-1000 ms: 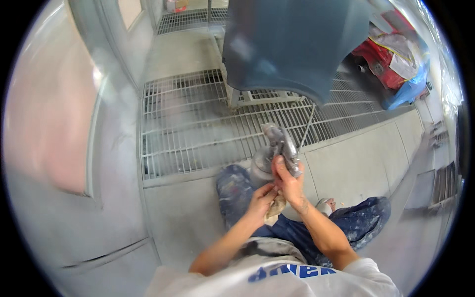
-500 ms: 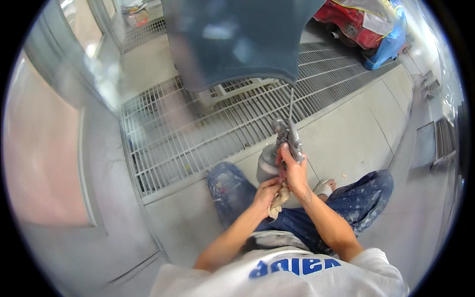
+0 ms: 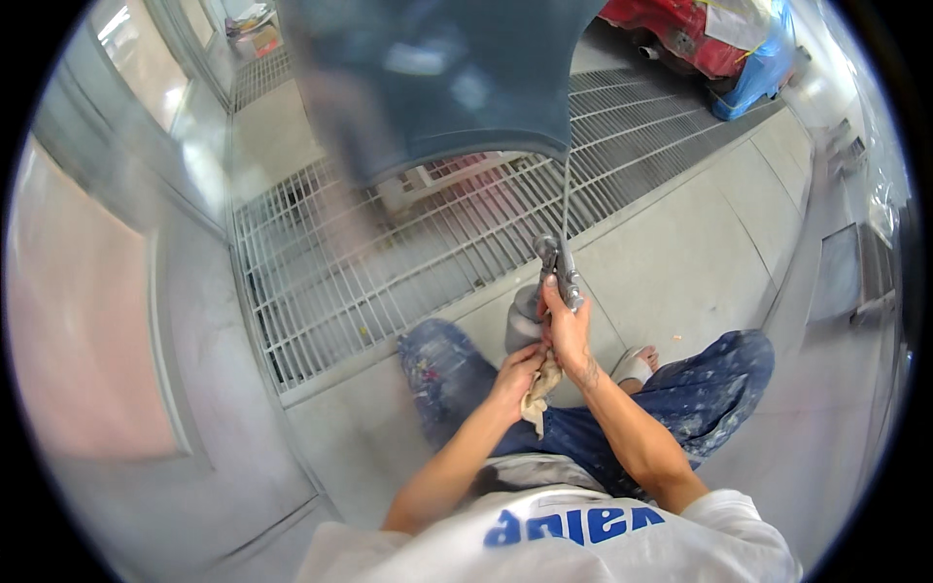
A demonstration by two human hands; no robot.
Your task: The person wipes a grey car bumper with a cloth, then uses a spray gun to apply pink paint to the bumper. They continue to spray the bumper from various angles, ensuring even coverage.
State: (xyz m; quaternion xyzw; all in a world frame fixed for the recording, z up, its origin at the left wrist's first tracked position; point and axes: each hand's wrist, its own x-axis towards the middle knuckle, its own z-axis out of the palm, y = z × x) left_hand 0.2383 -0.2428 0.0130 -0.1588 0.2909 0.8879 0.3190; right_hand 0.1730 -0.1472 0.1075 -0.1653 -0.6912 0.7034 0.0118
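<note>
My right hand is closed round the handle of a metal spray gun, with a grey cup on its left side. A thin hose or rod shows beyond the gun toward the dark panel. My left hand is pinched on a crumpled beige cloth at the bottom of the gun, just below my right hand; some of its fingertips are hidden. Both forearms come up from the lower edge over my paint-spattered trousers.
A dark grey-blue curved panel rests on a pale stand over a floor grate. A red vehicle part with blue plastic sheeting stands at back right. A windowed wall runs along the left.
The view has swung, so the panel and red part sit higher and further left. The gun and both hands have shifted only slightly; both grips look the same.
</note>
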